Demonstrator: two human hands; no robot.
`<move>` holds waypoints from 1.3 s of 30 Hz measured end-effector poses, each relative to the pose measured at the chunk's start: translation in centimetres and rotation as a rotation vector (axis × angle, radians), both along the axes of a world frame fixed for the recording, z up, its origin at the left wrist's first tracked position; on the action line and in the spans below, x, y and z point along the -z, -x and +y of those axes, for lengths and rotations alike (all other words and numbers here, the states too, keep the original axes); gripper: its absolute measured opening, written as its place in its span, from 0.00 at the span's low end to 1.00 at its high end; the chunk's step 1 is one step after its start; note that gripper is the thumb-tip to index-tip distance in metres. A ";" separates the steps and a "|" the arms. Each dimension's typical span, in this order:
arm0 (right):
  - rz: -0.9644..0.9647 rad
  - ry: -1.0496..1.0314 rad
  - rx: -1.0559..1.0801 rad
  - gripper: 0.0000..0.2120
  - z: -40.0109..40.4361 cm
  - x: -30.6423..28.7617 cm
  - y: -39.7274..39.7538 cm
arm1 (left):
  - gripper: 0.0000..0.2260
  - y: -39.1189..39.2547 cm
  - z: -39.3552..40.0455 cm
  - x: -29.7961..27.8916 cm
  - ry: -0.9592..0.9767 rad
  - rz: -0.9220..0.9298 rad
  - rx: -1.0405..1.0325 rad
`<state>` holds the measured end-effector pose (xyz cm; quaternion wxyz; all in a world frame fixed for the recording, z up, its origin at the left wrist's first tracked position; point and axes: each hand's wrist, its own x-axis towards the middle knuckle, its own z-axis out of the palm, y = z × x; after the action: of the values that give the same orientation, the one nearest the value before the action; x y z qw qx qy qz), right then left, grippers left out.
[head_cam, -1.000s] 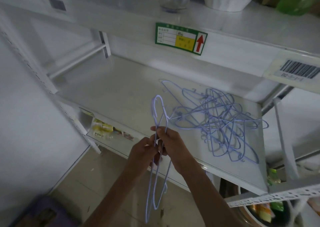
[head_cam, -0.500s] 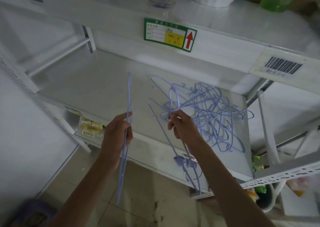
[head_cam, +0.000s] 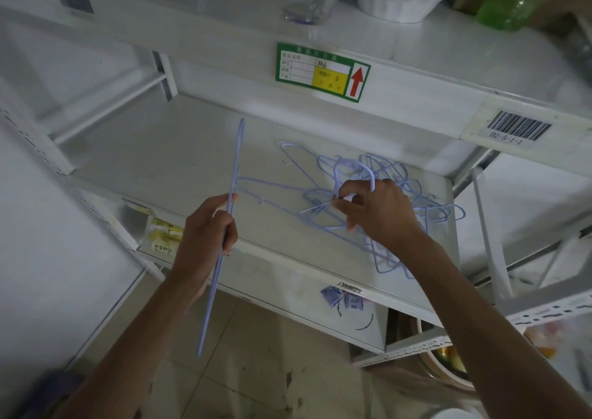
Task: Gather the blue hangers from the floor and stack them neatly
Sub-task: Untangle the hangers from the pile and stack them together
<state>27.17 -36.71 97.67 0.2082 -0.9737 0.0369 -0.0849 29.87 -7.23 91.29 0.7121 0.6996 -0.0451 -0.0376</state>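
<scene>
The step in hand looks like sorting: the left hand [head_cam: 208,236] has its fingers curled tight around a blue hanger [head_cam: 224,226] seen edge-on and held upright at the near edge of the white shelf [head_cam: 153,162], while the right hand [head_cam: 378,213] pinches, thumb against forefinger, the hook of another hanger [head_cam: 354,175] atop the tangled pile [head_cam: 394,207] on the shelf's right side. Next, that hook probably needs lifting clear of the tangle (snags seem likely) before joining the left hand's hanger.
</scene>
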 end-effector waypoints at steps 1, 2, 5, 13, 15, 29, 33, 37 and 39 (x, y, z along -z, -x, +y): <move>0.021 -0.052 -0.007 0.11 0.2 -0.2 0.2 | 0.19 -0.1 0.1 -0.1 0.004 0.005 -0.004; 0.051 -0.099 -0.011 0.11 0.4 -0.3 0.3 | 0.19 -0.3 0.4 -0.3 0.012 0.011 -0.012; 0.126 -0.164 0.001 0.14 1.0 -0.1 0.7 | 0.19 -0.8 1.4 -0.7 0.028 0.016 -0.033; -0.060 -0.806 0.139 0.08 4.5 2.7 -0.2 | 0.17 -0.5 3.6 -1.8 0.033 0.003 -0.025; -0.118 -0.874 0.176 0.10 5.5 3.4 -0.6 | 0.17 -0.4 4.3 -2.0 0.029 -0.001 -0.039; -0.132 -0.945 0.111 0.08 10.3 6.3 -0.4 | 0.10 2.1 1.0 -0.3 -0.065 0.066 -0.077; -0.136 -0.954 0.064 0.09 13.6 8.0 1.4 | 0.07 3.3 -1.0 0.7 -0.096 0.116 0.031; -0.080 -1.171 0.129 0.09 16.1 8.7 2.6 | 0.06 4.1 -2.1 1.6 -0.114 0.077 0.063; -0.073 -1.243 0.172 0.10 16.9 8.7 2.8 | 0.11 4.4 -2.1 1.9 -0.103 0.067 0.069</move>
<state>24.37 -19.82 88.94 0.7290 -0.6607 0.1503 -0.0972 25.44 -9.37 89.41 0.6744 0.7318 -0.0431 -0.0877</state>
